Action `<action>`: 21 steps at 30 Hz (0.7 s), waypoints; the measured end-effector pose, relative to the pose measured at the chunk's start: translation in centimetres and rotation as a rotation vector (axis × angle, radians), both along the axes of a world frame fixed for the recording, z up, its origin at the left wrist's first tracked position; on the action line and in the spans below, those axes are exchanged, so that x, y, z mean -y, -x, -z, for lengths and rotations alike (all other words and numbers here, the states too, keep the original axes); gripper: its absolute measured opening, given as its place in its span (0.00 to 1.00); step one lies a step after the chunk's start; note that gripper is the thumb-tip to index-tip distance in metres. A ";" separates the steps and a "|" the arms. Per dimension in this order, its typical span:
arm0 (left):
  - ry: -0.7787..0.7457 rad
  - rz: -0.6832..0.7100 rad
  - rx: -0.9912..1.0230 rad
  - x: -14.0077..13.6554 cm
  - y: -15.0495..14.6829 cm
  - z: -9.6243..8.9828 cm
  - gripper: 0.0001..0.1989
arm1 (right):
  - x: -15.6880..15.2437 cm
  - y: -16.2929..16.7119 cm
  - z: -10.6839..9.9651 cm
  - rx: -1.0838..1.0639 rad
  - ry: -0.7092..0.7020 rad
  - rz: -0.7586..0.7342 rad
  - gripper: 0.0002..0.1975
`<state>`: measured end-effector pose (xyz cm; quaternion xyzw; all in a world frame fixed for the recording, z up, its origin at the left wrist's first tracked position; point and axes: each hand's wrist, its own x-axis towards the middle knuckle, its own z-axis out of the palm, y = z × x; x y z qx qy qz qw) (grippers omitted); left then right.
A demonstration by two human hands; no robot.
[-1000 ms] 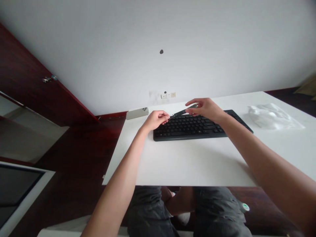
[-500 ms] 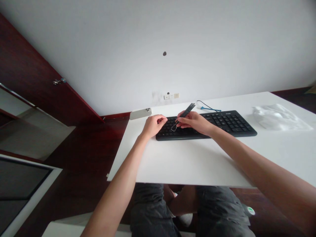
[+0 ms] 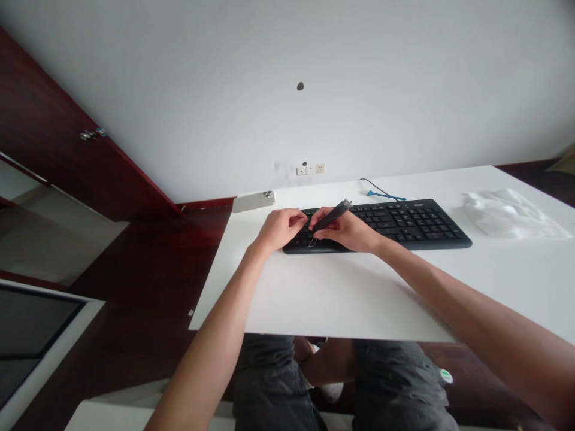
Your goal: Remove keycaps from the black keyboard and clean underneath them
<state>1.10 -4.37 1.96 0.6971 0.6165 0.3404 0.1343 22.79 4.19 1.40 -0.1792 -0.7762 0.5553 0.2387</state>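
A black keyboard (image 3: 395,220) lies on the white table. Across its left part, my right hand (image 3: 353,232) is closed around a keycap puller with a black handle (image 3: 332,216) and a thin wire loop (image 3: 313,242). The handle slants up and to the right, while the loop end points down at the keys. Just left of it, my left hand (image 3: 279,228) rests at the keyboard's left end. Its thumb and fingers are pinched together near the tool, and whatever is between them is hidden.
A phone (image 3: 254,202) lies face down at the table's back left. Behind the keyboard are a blue strip (image 3: 386,195) and a thin black cable (image 3: 374,183). Crumpled clear plastic wrap (image 3: 498,211) sits at the right. Wall sockets (image 3: 311,170) are beyond the table.
My right hand has moved left and closer to my left hand, bringing the puller's wire loop lower among the keys. The left hand stays pinched at about the same place.
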 end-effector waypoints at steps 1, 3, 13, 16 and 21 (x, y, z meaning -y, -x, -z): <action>0.009 -0.004 -0.012 0.0 0.0 -0.1 0.11 | 0.1 0.0 -0.1 0.021 -0.056 -0.002 0.09; 0.032 -0.001 -0.035 0.1 -0.1 -0.3 0.11 | 0.4 -0.1 -0.4 0.069 -0.197 0.000 0.08; -0.015 0.007 -0.016 0.2 0.4 -0.3 0.11 | 2.1 0.0 -2.4 0.089 -0.568 -0.115 0.10; -0.017 0.004 -0.034 0.3 0.5 -0.3 0.12 | 2.3 -0.1 -2.4 0.057 -0.664 -0.146 0.12; -0.030 0.005 -0.039 0.4 0.6 -0.4 0.12 | 2.2 -0.4 -1.8 0.073 -0.745 -0.136 0.18</action>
